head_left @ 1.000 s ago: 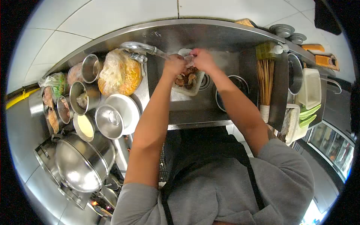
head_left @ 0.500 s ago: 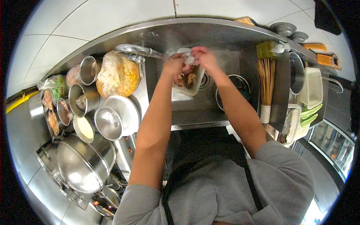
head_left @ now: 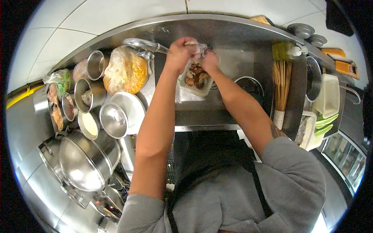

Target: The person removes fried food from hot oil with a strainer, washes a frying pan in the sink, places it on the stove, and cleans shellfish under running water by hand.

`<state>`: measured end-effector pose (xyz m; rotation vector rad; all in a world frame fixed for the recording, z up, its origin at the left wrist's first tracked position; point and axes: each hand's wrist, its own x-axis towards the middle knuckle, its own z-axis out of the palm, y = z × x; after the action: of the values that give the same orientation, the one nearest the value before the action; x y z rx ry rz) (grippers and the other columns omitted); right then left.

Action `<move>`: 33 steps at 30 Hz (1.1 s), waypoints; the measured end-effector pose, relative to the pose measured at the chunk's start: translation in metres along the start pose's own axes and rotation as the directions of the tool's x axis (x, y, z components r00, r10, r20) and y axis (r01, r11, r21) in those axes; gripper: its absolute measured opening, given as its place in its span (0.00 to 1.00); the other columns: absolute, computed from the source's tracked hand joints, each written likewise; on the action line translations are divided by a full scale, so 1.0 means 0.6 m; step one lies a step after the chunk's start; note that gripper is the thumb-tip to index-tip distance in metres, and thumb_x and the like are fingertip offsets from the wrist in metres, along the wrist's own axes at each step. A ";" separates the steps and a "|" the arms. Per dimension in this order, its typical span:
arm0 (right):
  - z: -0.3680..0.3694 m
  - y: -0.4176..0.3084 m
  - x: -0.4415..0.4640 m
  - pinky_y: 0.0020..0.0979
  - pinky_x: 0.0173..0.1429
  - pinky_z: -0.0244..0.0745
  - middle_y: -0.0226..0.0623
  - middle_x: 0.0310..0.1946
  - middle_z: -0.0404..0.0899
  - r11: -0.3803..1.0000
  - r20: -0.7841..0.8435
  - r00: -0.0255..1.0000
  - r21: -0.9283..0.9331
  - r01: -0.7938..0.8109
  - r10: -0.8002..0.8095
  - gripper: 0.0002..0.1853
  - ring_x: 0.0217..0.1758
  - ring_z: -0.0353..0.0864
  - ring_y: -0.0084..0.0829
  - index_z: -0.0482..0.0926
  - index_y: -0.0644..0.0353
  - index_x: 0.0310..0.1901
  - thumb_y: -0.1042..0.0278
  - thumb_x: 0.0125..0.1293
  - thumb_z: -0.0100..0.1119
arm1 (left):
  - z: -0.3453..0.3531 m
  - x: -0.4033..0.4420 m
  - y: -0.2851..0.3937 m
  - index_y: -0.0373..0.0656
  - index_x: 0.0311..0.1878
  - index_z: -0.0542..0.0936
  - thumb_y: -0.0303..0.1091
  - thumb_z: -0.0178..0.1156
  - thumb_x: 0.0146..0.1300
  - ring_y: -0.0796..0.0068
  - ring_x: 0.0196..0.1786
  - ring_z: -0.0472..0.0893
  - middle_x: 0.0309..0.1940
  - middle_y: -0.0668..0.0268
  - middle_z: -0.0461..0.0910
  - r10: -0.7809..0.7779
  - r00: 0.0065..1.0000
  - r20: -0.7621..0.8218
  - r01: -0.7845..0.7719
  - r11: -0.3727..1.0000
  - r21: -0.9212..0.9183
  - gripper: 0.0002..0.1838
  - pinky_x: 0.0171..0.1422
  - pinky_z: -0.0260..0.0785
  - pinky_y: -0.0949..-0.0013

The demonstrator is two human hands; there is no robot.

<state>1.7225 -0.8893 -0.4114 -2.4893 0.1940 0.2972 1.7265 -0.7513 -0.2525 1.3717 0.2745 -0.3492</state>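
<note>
Whitish item (head_left: 202, 47) held, left fingers (head_left: 189, 40), right fingers (head_left: 208, 54) curled

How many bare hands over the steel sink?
2, at the white rectangular plastic container: left hand towards its left, right hand towards its right; none seem hidden.

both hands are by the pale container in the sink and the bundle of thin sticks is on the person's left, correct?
Not quite: the bundle of thin sticks is on the person's right, as the head view shows. The left hand and right hand are by the pale container in the sink.
</note>
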 end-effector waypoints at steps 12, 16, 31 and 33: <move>-0.031 -0.051 -0.052 0.30 0.38 0.75 0.33 0.38 0.77 0.318 0.708 0.672 0.702 -0.637 -0.218 0.09 0.36 0.77 0.27 0.74 0.60 0.44 0.74 0.63 0.57 | -0.099 -0.169 -0.149 0.37 0.54 0.71 0.21 0.54 0.55 0.71 0.38 0.79 0.40 0.61 0.78 -0.205 0.960 -0.190 0.220 0.974 0.062 0.20 0.38 0.73 0.71; -0.040 -0.089 -0.038 0.26 0.36 0.73 0.31 0.33 0.77 0.447 0.750 0.619 0.648 -0.617 -0.233 0.10 0.32 0.75 0.25 0.73 0.60 0.46 0.73 0.63 0.59 | -0.097 -0.197 -0.134 0.40 0.54 0.69 0.22 0.52 0.59 0.63 0.43 0.80 0.45 0.59 0.75 -0.231 0.952 -0.201 0.188 0.959 -0.212 0.18 0.44 0.76 0.65; -0.048 -0.127 -0.048 0.29 0.45 0.76 0.35 0.37 0.74 0.539 0.751 0.601 0.637 -0.550 -0.274 0.14 0.41 0.76 0.28 0.72 0.62 0.48 0.78 0.59 0.56 | -0.123 -0.199 -0.121 0.40 0.58 0.68 0.36 0.44 0.73 0.48 0.56 0.76 0.57 0.55 0.73 -0.216 0.976 -0.023 0.116 0.608 -0.786 0.16 0.57 0.74 0.45; -0.070 -0.151 -0.080 0.30 0.48 0.77 0.35 0.37 0.74 0.587 0.744 0.626 0.621 -0.520 -0.233 0.15 0.43 0.76 0.29 0.73 0.62 0.48 0.80 0.57 0.56 | -0.122 -0.195 -0.125 0.40 0.58 0.68 0.35 0.44 0.72 0.49 0.56 0.75 0.57 0.55 0.73 -0.245 0.970 -0.013 0.131 0.562 -0.817 0.15 0.58 0.72 0.44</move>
<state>1.7020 -0.8387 -0.3147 -1.2266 0.1418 1.0811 1.5899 -0.6814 -0.2879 0.4265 0.6105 -0.2555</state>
